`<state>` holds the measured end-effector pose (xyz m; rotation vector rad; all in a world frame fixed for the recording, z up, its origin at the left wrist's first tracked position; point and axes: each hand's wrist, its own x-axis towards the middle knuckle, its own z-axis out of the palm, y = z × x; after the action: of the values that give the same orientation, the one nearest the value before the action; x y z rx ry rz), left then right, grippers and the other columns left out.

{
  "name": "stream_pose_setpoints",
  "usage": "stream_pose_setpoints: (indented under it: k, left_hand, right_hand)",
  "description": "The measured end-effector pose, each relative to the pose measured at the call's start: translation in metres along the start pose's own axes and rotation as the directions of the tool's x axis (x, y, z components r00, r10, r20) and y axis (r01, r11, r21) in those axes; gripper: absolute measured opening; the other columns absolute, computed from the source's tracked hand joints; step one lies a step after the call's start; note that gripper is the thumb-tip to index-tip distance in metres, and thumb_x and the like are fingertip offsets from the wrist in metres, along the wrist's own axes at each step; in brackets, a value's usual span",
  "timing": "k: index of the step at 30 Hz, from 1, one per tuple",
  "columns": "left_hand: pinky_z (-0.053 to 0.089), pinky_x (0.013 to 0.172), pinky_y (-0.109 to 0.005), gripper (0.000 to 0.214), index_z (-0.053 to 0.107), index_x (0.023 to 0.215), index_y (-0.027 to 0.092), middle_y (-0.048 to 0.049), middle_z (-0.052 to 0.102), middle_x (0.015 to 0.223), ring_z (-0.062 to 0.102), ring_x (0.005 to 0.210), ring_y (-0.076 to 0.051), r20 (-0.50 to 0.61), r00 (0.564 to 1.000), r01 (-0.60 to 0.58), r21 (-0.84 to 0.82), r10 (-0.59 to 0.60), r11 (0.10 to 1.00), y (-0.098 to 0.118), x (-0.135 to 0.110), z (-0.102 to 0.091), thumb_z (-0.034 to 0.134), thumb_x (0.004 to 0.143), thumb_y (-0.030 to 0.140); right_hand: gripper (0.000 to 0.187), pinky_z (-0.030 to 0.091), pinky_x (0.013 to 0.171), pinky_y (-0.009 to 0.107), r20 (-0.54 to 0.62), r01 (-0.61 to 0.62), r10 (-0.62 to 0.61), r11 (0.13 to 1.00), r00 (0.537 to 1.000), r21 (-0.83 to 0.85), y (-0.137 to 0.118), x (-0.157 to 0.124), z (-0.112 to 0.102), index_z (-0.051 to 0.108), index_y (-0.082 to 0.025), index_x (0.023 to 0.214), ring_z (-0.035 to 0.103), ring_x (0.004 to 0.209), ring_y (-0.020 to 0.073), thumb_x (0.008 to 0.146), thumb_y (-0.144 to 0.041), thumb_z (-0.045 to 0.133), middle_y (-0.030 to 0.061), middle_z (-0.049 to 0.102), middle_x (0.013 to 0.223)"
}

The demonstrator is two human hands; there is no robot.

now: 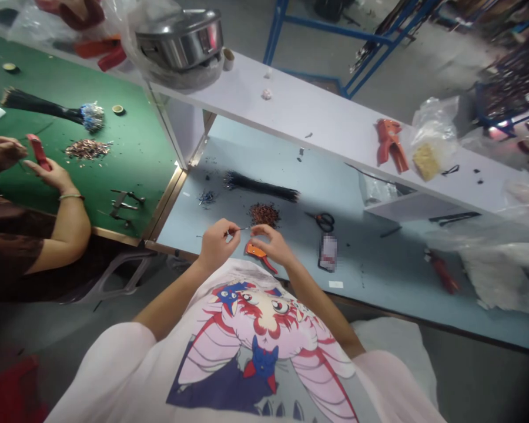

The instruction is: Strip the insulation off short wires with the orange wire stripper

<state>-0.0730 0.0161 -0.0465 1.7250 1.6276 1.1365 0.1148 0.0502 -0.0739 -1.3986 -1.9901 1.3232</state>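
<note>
Beside the copper pile [265, 215], left hand [219, 242] pinches dark wire [244, 228]

Just on the worker's side of the copper pile, the dark wire is clasped between left thumb and finger, a hold that seems suited to so slight a strand. The right hand [272, 244] is half curled, fingertips close to the wire's end; whether they touch it cannot be told at this size. Beneath that hand, nearer the worker than the pile, is an orange tool [256, 250] (gripped or merely lying there, the view leaves open). Beyond the pile stretches a black wire bundle [264, 186], probably set there for easy reach; to the pile's right lie scissors [322, 218], apparently parked clear of both wrists. All share a pale blue bench [352, 202], with a white shelf [326, 111] past the pile. Well left of it, a co-worker's hands [55, 176] are busy over a green table [127, 135]; far beyond, a blue rack [335, 29] stands on grey floor [247, 23].
</note>
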Motion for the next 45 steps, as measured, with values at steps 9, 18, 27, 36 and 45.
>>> stream_pose_setpoints:
  k: [9,18,27,36,45]
  left_hand:
    - [0.039,0.064,-0.022,0.01,0.061,0.073,0.018,-0.0012,0.061,0.07,0.055,0.067,-0.012,0.043,0.987,-0.16,0.162,0.155,0.974,0.004,-0.006,0.005,0.052,0.078,0.016]
    - [0.039,0.066,-0.025,0.011,0.063,0.079,0.02,-0.0023,0.063,0.074,0.057,0.072,-0.014,0.16,0.98,-0.148,0.203,0.116,0.968,0.0,-0.01,0.006,0.053,0.08,0.023]
    - [0.039,0.062,-0.025,0.014,0.063,0.077,0.02,-0.0017,0.063,0.072,0.056,0.069,-0.014,0.288,0.945,-0.219,0.193,0.158,0.956,0.003,-0.015,0.005,0.05,0.083,0.022]
    - [0.037,0.058,-0.025,0.012,0.061,0.07,0.019,-0.0023,0.061,0.069,0.056,0.066,-0.015,0.55,0.815,-0.388,0.286,0.181,0.876,-0.014,-0.031,0.004,0.051,0.077,0.016]
    - [0.039,0.067,-0.023,0.014,0.064,0.077,0.019,-0.002,0.064,0.071,0.056,0.069,-0.013,0.251,0.952,-0.231,0.219,0.174,0.948,-0.02,-0.022,0.008,0.051,0.082,0.019]
  right_hand:
    - [0.015,0.042,0.076,0.029,-0.166,0.179,-0.186,0.982,0.968,-0.054,-0.039,-0.006,-0.004,0.06,-0.019,0.078,0.056,0.077,0.0169,0.084,-0.027,0.049,0.004,0.062,0.079]
    - [0.02,0.041,0.073,0.03,-0.151,0.194,-0.214,0.971,0.965,-0.14,-0.033,-0.011,0.002,0.059,-0.02,0.077,0.055,0.074,0.0182,0.087,-0.03,0.046,0.005,0.062,0.077]
    - [0.019,0.038,0.07,0.03,-0.054,0.251,-0.272,0.935,0.961,-0.249,-0.027,-0.019,0.006,0.057,-0.019,0.078,0.052,0.073,0.0184,0.089,-0.029,0.045,0.0053,0.058,0.076]
    - [0.017,0.041,0.068,0.028,-0.514,0.134,-0.11,0.991,0.851,0.009,-0.026,-0.033,-0.034,0.056,-0.019,0.079,0.053,0.071,0.0169,0.088,-0.031,0.047,0.0022,0.058,0.074]
    - [0.019,0.04,0.082,0.032,-0.393,-0.304,0.168,0.899,0.904,-0.314,0.038,0.017,-0.02,0.064,-0.013,0.082,0.059,0.091,0.0226,0.083,-0.027,0.052,0.0126,0.064,0.09]
